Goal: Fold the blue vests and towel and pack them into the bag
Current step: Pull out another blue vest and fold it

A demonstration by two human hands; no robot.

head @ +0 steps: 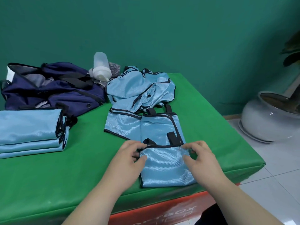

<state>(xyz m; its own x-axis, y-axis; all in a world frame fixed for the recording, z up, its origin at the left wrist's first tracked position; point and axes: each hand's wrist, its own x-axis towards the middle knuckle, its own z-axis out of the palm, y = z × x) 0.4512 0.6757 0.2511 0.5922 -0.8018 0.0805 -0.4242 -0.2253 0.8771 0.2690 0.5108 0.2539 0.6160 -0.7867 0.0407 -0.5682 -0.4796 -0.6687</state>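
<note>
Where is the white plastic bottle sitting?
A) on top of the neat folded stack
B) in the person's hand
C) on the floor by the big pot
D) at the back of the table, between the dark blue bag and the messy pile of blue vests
D: the white bottle leans at the back of the green table, with the dark blue bag on one side and the unfolded vests on the other.

Soft, even indoor light is falling across the scene, casting only faint shadows. A bright highlight is glinting on the white ceramic pot (266,120) at right. Wide-angle distortion is bending the frame edges, and slight softness is blurring fine detail throughout.
</note>
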